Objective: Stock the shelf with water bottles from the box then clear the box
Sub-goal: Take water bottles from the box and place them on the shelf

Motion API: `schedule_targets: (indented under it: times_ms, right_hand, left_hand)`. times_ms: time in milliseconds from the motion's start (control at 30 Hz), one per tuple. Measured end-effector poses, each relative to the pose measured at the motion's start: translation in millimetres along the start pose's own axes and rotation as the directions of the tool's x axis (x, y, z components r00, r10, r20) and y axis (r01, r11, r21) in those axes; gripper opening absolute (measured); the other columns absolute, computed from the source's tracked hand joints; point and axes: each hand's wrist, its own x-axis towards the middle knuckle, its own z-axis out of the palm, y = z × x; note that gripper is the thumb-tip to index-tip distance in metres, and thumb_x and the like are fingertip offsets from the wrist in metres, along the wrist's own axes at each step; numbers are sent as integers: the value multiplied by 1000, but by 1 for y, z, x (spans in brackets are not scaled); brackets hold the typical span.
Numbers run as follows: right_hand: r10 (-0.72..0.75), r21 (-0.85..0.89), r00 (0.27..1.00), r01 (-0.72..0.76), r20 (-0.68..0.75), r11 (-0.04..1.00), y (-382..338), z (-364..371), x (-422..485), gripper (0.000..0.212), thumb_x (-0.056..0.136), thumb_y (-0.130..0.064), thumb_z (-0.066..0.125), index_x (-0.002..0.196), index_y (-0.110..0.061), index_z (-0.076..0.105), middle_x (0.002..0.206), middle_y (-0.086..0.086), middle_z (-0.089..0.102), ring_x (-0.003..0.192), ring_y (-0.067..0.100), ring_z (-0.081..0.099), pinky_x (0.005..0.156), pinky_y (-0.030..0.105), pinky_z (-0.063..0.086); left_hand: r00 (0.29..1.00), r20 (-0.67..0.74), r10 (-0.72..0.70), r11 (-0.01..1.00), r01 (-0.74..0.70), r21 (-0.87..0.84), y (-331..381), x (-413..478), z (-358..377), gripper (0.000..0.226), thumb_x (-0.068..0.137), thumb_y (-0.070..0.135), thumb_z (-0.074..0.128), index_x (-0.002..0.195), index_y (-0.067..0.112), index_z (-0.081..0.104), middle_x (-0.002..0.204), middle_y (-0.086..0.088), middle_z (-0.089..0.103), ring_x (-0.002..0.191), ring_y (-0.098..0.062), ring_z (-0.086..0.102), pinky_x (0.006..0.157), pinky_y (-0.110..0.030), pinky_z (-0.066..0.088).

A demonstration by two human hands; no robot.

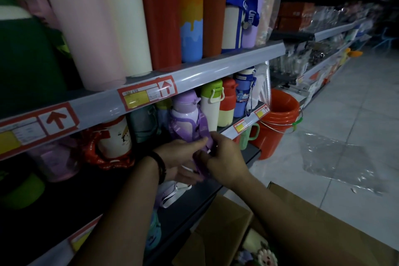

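Item: purple water bottle, standing on the middle shelf at the centre of the view, long axis near vertical, cap toward 12 o'clock and spout toward 3 o'clock. Its purple strap hangs down the side at 4 o'clock. We log the left hand, with a dark wristband, at 6 o'clock of the bottle, thumb and fingers closed in a pinch on the strap. The right hand is at 5 o'clock, its fingers curled round the same strap, the two hands touching. The bottle's base is hidden behind both hands, and we cannot tell whether it rests fully on the shelf. Neighbours toward 3 o'clock are a white bottle with a green lid, a red and yellow bottle and a blue bottle. At 9 o'clock is a white bottle with a red strap, and the stock behind it is too dark to make out. The upper shelf rail carries price labels, with tall flasks above cut off by the top edge. The cardboard box sits open at 5 o'clock of the frame, partly cut off, its contents blurred. The room is a shop aisle with a pale tiled floor, where stacked orange buckets and a clear plastic sheet lie at 3 o'clock.
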Motion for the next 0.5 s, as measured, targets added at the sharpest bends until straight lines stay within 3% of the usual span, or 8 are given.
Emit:
schedule_targets:
  times_ms: [100, 200, 267, 333, 433, 500]
  right_hand:
    - [-130, 7, 987, 131, -91, 991, -21, -16, 2, 20, 82, -10, 72, 99, -20, 70, 83, -7, 70, 75, 7, 63, 64, 22, 48]
    - [-288, -104, 951, 277, -115, 955, -32, -23, 0, 34, 83, -13, 77, 115, -20, 71, 101, -2, 69, 90, 11, 61, 75, 22, 47]
    - [-366, -228, 924, 335, -109, 914, -29, -22, -1, 47, 87, -15, 76, 133, -16, 65, 113, 2, 66, 101, 15, 59, 85, 24, 46]
    - [-388, -309, 911, 332, -141, 891, -24, -21, -2, 53, 92, -18, 72, 143, -16, 59, 120, 2, 66, 106, 20, 58, 90, 31, 49]
    - [-363, -407, 898, 244, -248, 880, -20, -16, -1, 51, 98, -25, 70, 147, -21, 56, 121, 1, 69, 103, 22, 61, 84, 37, 53]
    - [-323, -342, 899, 216, -296, 915, -21, -13, 3, 44, 100, -25, 68, 143, -23, 56, 111, -3, 72, 91, 17, 64, 76, 37, 55]
  left_hand:
    - [978, -31, 208, 970, -210, -124, 13, -11, 2, 14, 97, 34, 69, 92, 22, 76, 86, -4, 74, 78, -19, 74, 65, -28, 57]
    - [939, -69, 336, 888, -340, -310, 20, -10, 1, 23, 96, 8, 67, 75, 17, 72, 80, -8, 74, 73, -18, 71, 68, -30, 59]
    - [917, -86, 388, 832, -389, -395, 23, -8, 0, 19, 97, 1, 62, 83, 13, 66, 80, -9, 74, 77, -20, 72, 74, -33, 58]
    - [895, -99, 435, 778, -429, -458, 27, -8, 1, 19, 98, -3, 57, 91, 12, 66, 82, -6, 76, 77, -16, 75, 69, -28, 60]
    - [862, -154, 484, 705, -488, -515, 30, -7, 1, 16, 99, -4, 57, 104, 10, 64, 87, -3, 77, 80, -13, 76, 69, -24, 60]
    - [833, -210, 512, 666, -539, -515, 31, -6, 1, 22, 98, -5, 57, 114, 8, 65, 98, -7, 77, 90, -16, 76, 76, -25, 59]
